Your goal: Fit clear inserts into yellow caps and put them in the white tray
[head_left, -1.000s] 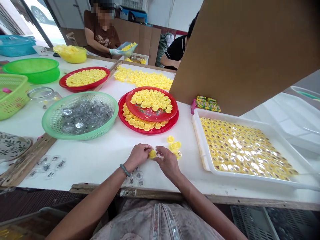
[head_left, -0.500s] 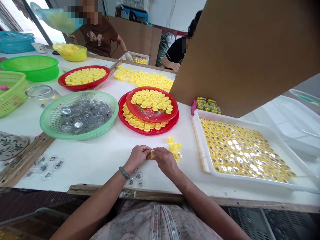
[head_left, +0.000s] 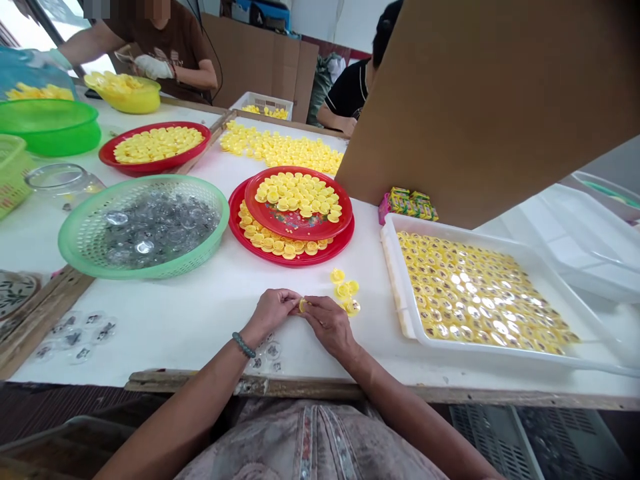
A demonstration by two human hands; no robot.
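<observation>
Going by the head view, one small yellow piece is being held over the near part of the white table, between the person's two hands. It's pinched by the fingertips of the left hand, and the right hand is closed on it from the other side, though the exact finger placement is kinda hidden. A few loose yellow cups are laid out just beyond the right hand, and some clear printed discs are scattered by the left wrist, where a beaded bracelet is worn. Past the hands, an upper red plate is stacked on a lower red plate, both loaded with yellow cups. On the left, a pale green colander is piled with shiny clear pieces; on the right, a white tray is packed with yellow rounds.
</observation>
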